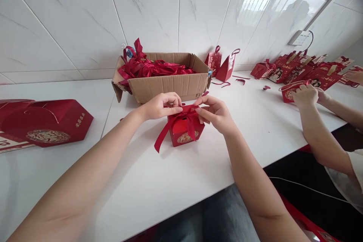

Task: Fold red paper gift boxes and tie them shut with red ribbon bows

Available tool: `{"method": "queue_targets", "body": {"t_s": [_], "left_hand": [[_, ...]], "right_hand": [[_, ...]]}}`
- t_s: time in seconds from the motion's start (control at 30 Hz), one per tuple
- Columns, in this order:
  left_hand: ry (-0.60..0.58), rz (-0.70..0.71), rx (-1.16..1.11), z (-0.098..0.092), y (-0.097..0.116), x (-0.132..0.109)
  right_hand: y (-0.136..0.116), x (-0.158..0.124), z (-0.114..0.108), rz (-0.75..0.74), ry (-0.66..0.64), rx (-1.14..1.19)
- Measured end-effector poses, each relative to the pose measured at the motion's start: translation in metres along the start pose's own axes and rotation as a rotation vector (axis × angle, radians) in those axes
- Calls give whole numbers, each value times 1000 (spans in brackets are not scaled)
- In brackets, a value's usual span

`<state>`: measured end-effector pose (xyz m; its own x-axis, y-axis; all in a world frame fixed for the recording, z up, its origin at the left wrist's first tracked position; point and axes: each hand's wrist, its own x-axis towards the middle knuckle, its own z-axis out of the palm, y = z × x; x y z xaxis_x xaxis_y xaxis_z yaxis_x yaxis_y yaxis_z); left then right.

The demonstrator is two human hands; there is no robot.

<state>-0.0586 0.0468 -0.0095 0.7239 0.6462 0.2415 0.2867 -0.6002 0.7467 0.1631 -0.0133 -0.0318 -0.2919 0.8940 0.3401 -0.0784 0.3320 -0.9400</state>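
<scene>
A small red gift box (187, 133) with a gold emblem stands on the white table (176, 181) right in front of me. A red ribbon (185, 119) is looped over its top, one tail hanging down to the left. My left hand (160, 106) pinches the ribbon at the box's top left. My right hand (214, 113) pinches it at the top right. Both hands have their fingers closed on the ribbon.
Behind the gift box sits a cardboard box (170, 83) full of red ribbons. Flat red box blanks (45, 121) lie at the left. Two folded gift boxes (221, 66) stand by the wall. At the right another person's hands (306, 94) work on a red box among several finished ones (306, 70).
</scene>
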Motion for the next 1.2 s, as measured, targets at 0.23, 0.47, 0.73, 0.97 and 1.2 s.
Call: {"method": "queue_targets", "body": {"t_s": [0.23,0.47,0.73,0.97,1.2], "left_hand": [[-1,-3,11,0,-2,0],[-10,9,71,1,4,0],[-3,24,127,2,2,0],[-8,14,149,1,-2,-1],[5,24,171,0,0,0]], "right_hand": [[-1,3,-3,55,26,-12],[4,2,-1,-7,32,-501],[2,1,-1,-35,32,-554],[1,0,-2,-74,19,-605],[3,0,-2,-63,-11,-581]]}}
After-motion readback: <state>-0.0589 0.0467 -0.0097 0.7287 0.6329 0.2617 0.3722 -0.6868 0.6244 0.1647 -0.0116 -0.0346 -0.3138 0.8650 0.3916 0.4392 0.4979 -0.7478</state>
